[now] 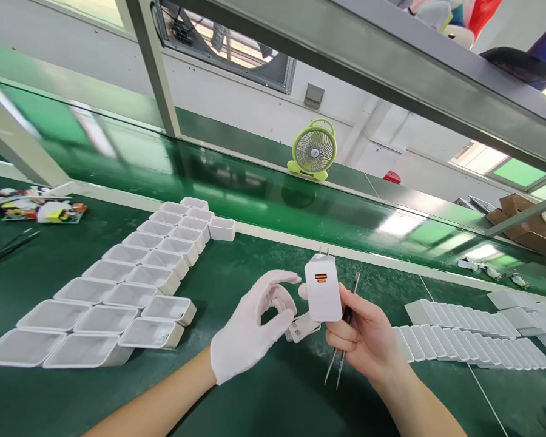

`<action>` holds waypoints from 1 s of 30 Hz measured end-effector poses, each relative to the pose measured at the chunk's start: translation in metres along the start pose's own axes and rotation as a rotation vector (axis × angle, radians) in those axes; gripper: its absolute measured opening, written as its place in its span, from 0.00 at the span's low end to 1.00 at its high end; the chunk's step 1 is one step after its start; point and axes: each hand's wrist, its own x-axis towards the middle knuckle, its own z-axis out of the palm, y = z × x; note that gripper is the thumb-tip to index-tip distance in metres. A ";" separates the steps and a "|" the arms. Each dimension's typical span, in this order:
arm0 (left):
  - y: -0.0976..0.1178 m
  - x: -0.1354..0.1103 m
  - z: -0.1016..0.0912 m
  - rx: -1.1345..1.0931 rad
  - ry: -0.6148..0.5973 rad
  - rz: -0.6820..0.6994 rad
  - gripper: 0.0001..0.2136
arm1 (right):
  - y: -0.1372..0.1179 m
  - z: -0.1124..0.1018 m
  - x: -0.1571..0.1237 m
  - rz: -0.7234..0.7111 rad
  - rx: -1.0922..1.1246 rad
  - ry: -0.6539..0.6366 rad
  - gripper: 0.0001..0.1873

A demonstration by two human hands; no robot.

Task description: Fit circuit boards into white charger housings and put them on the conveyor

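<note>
My right hand (364, 334), bare, is closed around a white plug charger (324, 291) with orange ports on its face and two metal prongs pointing up and away. A pair of dark tweezers (347, 317) is tucked in the same hand, tips toward me. My left hand (259, 321) wears a white glove, its thumb and fingers curved and apart just left of the charger, with nothing visible between them. Behind its thumb is a small white piece with port slots (304, 328); whether the thumb touches it I cannot tell.
Rows of open white charger housings (131, 294) stand to the left. White flat-faced pieces (468, 340) lie in overlapping rows at right. Circuit parts (45, 209) and another pair of tweezers (11, 246) lie far left. A green fan (315, 152) stands behind the table.
</note>
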 end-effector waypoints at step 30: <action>-0.015 0.010 0.012 0.871 -0.251 -0.321 0.08 | -0.063 -0.046 0.035 -0.115 -1.795 0.319 0.08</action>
